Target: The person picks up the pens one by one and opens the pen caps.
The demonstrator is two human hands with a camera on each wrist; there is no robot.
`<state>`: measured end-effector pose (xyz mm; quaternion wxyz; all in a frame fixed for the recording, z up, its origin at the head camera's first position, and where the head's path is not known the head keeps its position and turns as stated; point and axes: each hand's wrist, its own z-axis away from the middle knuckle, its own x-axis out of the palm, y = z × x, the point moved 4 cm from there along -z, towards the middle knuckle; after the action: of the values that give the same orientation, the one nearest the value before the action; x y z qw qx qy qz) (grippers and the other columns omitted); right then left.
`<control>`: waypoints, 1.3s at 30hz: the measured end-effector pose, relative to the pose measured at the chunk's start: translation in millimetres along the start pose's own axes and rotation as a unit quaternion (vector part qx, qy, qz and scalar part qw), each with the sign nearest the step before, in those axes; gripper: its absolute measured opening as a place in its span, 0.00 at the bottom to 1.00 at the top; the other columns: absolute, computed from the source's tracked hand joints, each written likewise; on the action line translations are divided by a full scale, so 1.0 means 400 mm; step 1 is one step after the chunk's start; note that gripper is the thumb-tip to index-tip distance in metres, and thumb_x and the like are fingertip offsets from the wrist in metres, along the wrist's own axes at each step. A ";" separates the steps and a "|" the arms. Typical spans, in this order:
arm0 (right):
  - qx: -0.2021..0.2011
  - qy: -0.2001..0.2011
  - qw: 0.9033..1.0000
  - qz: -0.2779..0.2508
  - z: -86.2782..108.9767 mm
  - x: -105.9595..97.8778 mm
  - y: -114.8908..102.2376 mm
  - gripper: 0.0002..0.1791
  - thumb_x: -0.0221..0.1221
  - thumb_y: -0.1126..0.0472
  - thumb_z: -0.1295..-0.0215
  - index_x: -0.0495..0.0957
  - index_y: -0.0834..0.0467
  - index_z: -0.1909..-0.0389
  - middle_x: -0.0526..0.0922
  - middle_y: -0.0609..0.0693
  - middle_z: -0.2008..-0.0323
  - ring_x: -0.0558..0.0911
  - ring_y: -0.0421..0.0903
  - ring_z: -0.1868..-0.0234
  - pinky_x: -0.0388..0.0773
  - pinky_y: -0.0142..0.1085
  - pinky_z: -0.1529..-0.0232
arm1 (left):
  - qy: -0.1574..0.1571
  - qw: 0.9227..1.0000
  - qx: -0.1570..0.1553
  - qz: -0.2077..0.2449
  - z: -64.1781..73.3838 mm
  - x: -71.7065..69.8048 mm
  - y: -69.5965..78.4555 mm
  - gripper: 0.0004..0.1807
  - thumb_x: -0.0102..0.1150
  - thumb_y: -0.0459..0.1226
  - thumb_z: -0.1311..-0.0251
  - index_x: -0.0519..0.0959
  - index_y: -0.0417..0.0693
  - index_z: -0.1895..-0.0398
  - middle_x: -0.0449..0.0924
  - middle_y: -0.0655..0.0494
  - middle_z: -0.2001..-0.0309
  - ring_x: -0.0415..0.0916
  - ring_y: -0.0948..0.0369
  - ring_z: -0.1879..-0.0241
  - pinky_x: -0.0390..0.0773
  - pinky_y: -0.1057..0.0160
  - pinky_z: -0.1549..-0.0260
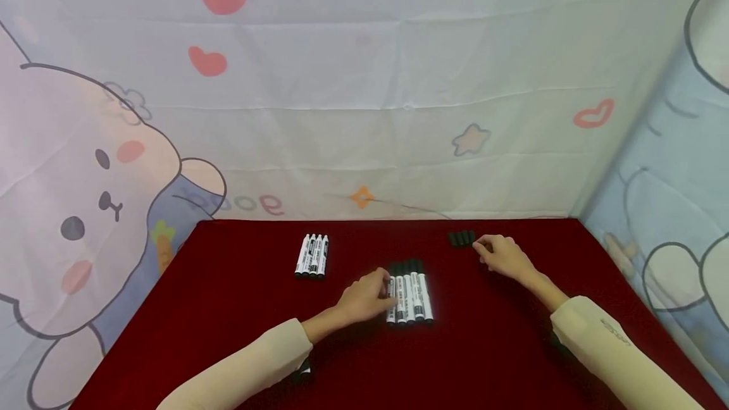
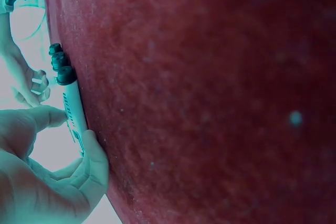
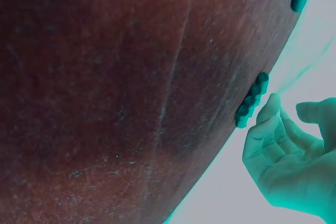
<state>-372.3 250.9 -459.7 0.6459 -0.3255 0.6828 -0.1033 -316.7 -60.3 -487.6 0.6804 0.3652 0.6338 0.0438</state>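
Head view: pale printed hangings (image 1: 342, 93) are fitted behind and beside a red-covered tabletop (image 1: 484, 353). Near its middle, a row of markers (image 1: 409, 299) is laid flat, black ends toward the rear edge. The leftmost marker (image 1: 390, 316) is apparently pinched by the curled thumb and fingers of the left hand (image 1: 363, 297). Four bare-tipped markers (image 1: 311, 255) are placed toward the rear left corner. Short black pieces (image 1: 461, 238), apparently caps, are lined up toward the rear right corner, just beside the right hand (image 1: 504, 255).

Left wrist view: the barrel should be held lightly so that neighbouring markers are not displaced.

Right wrist view: the fingers are loosely bent, the thumb apart, nothing held. The black pieces are best approached from the outer end. The covering is marked by a pale crease and specks.
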 end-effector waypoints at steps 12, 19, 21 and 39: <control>-0.026 -0.037 0.999 -0.011 0.040 0.016 -0.067 0.19 0.52 0.59 0.21 0.79 0.73 0.46 0.85 0.55 0.72 0.79 0.40 0.78 0.78 0.31 0.75 | -0.009 1.000 -0.030 0.003 0.031 -0.036 -0.033 0.24 0.72 0.36 0.46 0.77 0.38 0.47 0.85 0.51 0.69 0.76 0.64 0.79 0.71 0.68 0.83; -0.049 -0.057 0.997 -0.013 0.058 0.023 -0.105 0.18 0.53 0.59 0.21 0.80 0.71 0.48 0.84 0.53 0.74 0.76 0.38 0.79 0.75 0.30 0.76 | -0.015 0.991 -0.051 0.125 0.052 -0.070 -0.074 0.24 0.68 0.34 0.41 0.75 0.34 0.44 0.85 0.48 0.66 0.77 0.64 0.74 0.73 0.69 0.75; -0.053 -0.061 0.997 -0.013 0.062 0.027 -0.111 0.17 0.53 0.59 0.21 0.81 0.71 0.49 0.84 0.53 0.75 0.76 0.37 0.79 0.74 0.29 0.77 | -0.013 0.987 -0.040 0.157 0.057 -0.080 -0.080 0.23 0.67 0.34 0.39 0.74 0.32 0.43 0.84 0.46 0.65 0.77 0.63 0.73 0.75 0.69 0.74; -0.104 -0.121 0.985 -0.066 0.064 0.098 -0.190 0.17 0.54 0.57 0.21 0.82 0.67 0.48 0.86 0.57 0.67 0.79 0.41 0.78 0.75 0.29 0.76 | -0.063 0.967 0.074 0.238 0.055 -0.090 -0.031 0.23 0.63 0.33 0.33 0.71 0.35 0.38 0.81 0.42 0.58 0.80 0.57 0.67 0.79 0.67 0.72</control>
<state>-322.7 177.0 -452.6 0.6785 -0.4454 0.5831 -0.0341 -309.1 -97.8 -466.3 0.6605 0.5565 0.4859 0.1342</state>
